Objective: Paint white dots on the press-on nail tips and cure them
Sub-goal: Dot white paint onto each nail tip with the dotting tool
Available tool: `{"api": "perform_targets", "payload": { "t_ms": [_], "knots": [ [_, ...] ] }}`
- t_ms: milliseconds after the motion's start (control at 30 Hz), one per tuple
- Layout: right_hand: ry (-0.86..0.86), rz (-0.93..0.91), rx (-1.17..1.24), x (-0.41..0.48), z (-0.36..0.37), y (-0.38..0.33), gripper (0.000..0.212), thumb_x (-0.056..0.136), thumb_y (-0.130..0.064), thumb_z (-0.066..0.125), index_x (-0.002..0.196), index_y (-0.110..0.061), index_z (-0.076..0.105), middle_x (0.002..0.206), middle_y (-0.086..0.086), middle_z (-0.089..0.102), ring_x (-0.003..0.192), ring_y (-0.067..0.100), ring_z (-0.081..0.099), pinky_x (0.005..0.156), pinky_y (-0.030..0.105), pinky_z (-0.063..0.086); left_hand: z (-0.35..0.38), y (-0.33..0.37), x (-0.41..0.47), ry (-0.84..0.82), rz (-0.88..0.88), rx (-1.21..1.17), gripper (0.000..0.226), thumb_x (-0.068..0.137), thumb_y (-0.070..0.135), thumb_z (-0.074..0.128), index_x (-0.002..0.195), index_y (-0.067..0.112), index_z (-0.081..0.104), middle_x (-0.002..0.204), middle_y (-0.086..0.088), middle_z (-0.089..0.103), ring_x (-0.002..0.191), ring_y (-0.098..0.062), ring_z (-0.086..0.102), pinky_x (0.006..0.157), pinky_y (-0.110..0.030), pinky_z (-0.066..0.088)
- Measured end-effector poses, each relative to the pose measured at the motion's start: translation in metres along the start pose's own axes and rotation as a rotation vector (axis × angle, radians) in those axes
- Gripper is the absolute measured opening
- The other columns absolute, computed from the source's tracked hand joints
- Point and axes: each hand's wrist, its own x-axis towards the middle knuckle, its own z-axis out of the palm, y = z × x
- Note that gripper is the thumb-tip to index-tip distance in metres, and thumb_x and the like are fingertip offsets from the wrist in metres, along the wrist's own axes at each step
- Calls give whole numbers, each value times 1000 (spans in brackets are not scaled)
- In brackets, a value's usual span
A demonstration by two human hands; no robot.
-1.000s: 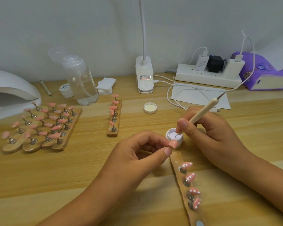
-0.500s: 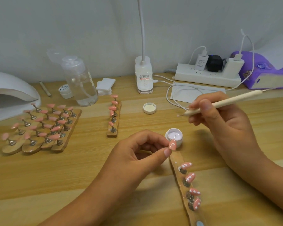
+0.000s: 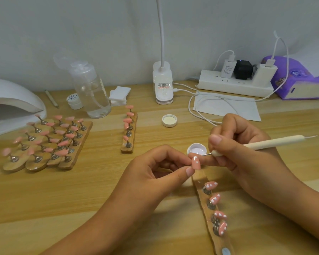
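Plainly, the left hand [image 3: 155, 175] pinched one pink nail tip [image 3: 196, 163] between thumb and forefinger, at least one white dot already on it, while the right hand [image 3: 247, 155] gripped the dotting tool [image 3: 265, 143] like a pen, its metal point just beside the tip's upper edge. Doing this well seemed to call for bracing the right fingers against the left, touching straight down and lifting cleanly, no dragging, and spacing the dots evenly, as on the four dotted tips standing on the wooden strip [image 3: 218, 242] at five o'clock. The open gel pot [image 3: 197, 148] sat just behind at twelve o'clock, near enough to knock with a knuckle. At ten o'clock stood the racks of plain tips [image 3: 71, 163] and the curing lamp [image 3: 13, 102] — well apart from the hands, so a wet tip would likely need a steady carry past the short strip [image 3: 129, 144] and the pot's lid [image 3: 169, 120]
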Motion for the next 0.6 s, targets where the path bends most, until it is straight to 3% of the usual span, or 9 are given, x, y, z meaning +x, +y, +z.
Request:
{"api": "perform_targets", "payload": {
  "t_ms": [333,600],
  "knots": [
    [-32,-2,-76,0,1,0,20,74,-20,68,62,-20,52,59,-1,54,51,5,48,54,14,47,0,0,-1,5,5,2,6,71,23,75,76,26,73,80,0,71,72,-6,61,66,-18,48],
    [-44,-14,-103,1,1,1,21,75,-20,68,63,-22,51,59,-1,53,53,6,50,56,16,47,0,-1,0,8,3,7,7,71,23,75,77,25,73,78,4,71,71,-6,61,65,-18,48]
  ]
}}
